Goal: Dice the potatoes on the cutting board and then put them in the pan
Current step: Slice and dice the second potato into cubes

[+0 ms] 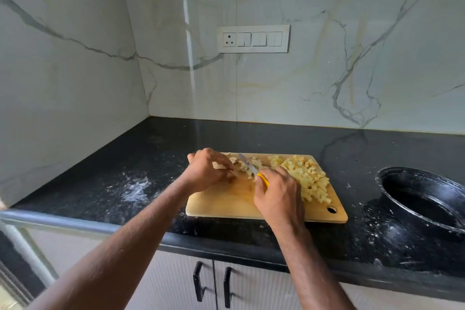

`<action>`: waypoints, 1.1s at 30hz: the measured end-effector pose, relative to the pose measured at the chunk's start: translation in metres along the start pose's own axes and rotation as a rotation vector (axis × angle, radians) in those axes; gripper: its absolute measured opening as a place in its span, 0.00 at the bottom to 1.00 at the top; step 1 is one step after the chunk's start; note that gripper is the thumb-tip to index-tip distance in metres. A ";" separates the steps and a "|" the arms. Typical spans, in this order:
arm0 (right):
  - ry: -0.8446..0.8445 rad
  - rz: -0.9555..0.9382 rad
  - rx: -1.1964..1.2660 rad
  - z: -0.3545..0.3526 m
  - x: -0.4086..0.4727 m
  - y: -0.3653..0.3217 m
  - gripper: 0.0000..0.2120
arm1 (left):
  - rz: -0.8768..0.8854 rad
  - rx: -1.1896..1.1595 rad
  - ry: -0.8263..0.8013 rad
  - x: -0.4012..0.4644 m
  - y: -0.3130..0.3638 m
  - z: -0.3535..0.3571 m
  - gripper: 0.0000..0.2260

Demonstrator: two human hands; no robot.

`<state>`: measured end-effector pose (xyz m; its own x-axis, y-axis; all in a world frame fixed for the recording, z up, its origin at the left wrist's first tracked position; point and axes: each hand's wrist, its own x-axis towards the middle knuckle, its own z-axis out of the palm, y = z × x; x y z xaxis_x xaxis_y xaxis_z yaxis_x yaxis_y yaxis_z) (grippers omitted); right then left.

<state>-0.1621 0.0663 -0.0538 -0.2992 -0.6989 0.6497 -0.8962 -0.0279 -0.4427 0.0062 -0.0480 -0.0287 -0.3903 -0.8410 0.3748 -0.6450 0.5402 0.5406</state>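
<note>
Slicing: right hand (276,194) grips knife (249,165), left hand (208,171) pinches potato pieces (241,166) on cutting board (226,201); pan (422,196) sits apart.

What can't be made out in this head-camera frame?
- Pan: right part cut off by the frame edge.
- Knife handle: mostly hidden inside the right hand.
- Potato piece being cut: covered by the left hand.
- Cutting board: middle hidden behind both hands.
</note>
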 end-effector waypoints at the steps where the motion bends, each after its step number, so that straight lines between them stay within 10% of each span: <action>1: -0.017 -0.034 0.003 0.000 -0.001 -0.001 0.06 | -0.017 -0.014 -0.046 -0.005 -0.006 -0.003 0.07; 33: -0.144 -0.156 0.032 -0.001 -0.017 -0.015 0.06 | -0.015 0.008 0.090 -0.022 -0.010 0.013 0.07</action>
<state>-0.1435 0.0788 -0.0573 -0.1059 -0.7793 0.6176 -0.9162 -0.1649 -0.3651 0.0128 -0.0351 -0.0526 -0.3202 -0.8427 0.4329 -0.6556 0.5270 0.5408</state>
